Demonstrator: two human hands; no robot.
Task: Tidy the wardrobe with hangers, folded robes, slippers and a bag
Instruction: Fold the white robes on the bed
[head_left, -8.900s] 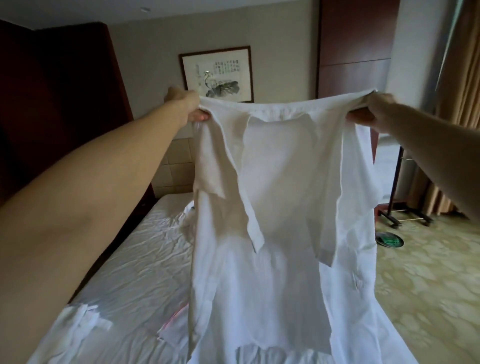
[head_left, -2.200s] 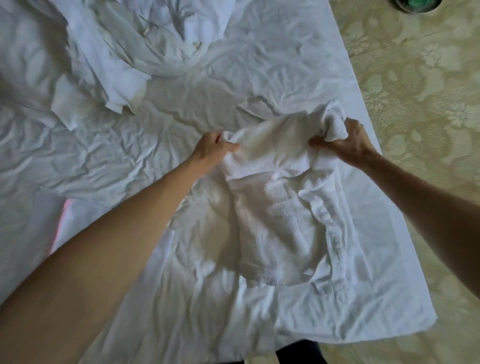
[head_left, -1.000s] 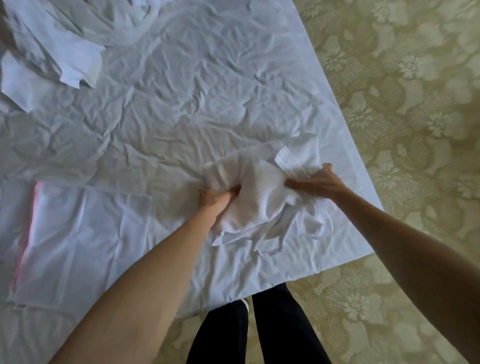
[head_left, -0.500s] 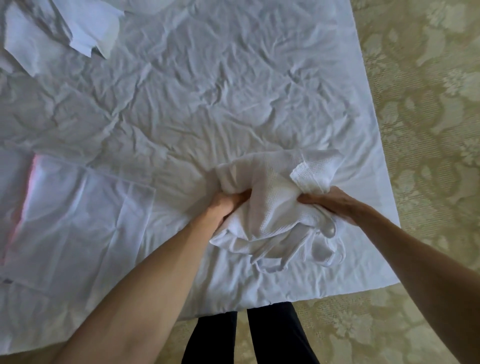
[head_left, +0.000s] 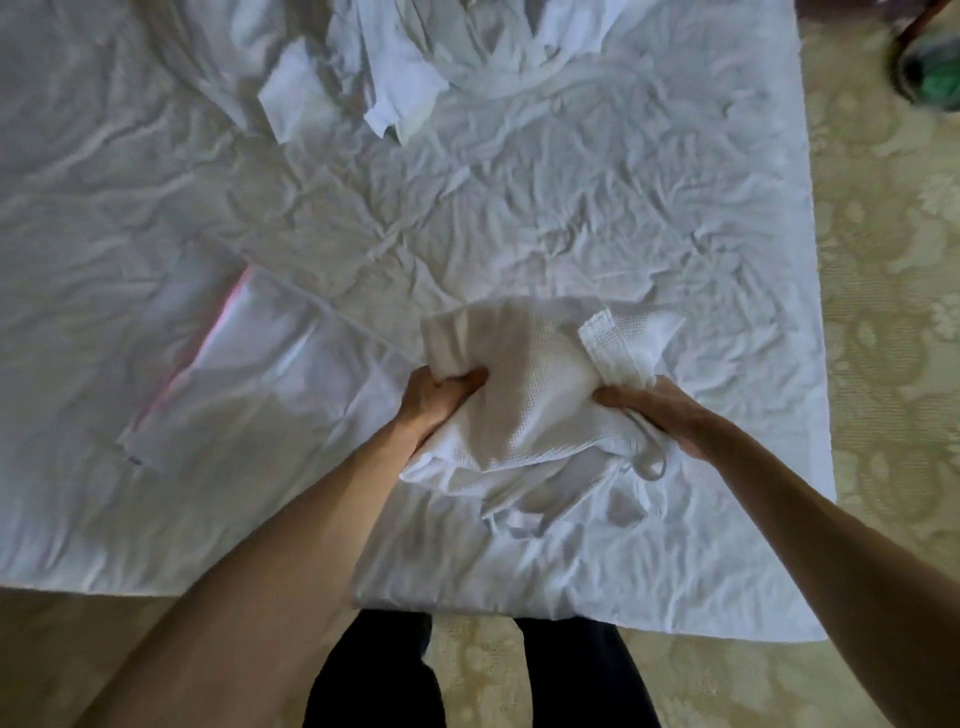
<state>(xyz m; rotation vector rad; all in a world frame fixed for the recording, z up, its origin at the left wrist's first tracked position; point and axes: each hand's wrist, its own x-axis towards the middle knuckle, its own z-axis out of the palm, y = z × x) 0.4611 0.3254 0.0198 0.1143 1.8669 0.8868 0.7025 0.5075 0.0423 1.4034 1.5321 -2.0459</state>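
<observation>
A white waffle-weave robe (head_left: 535, 395), folded into a thick bundle, lies near the front edge of the bed (head_left: 467, 223). My left hand (head_left: 434, 400) grips its left side, fingers tucked under the fold. On the bundle's right side my right hand (head_left: 649, 410) holds the cloth, and a belt loop hangs just below it. A second white robe (head_left: 415, 62) lies crumpled and unfolded at the far side of the bed. A flat clear plastic bag (head_left: 249, 384) with a pink edge rests on the sheet to the left.
The wrinkled white sheet ends at the right, where patterned beige carpet (head_left: 893, 312) begins. A dark round object with green inside (head_left: 930, 78) sits on the floor at the top right. My dark trouser legs (head_left: 467, 675) stand at the bed's foot.
The robe went from held up open to a folded bundle on the bed. Over the last second both hands kept their grip and the view tilted up, showing the crumpled robe.
</observation>
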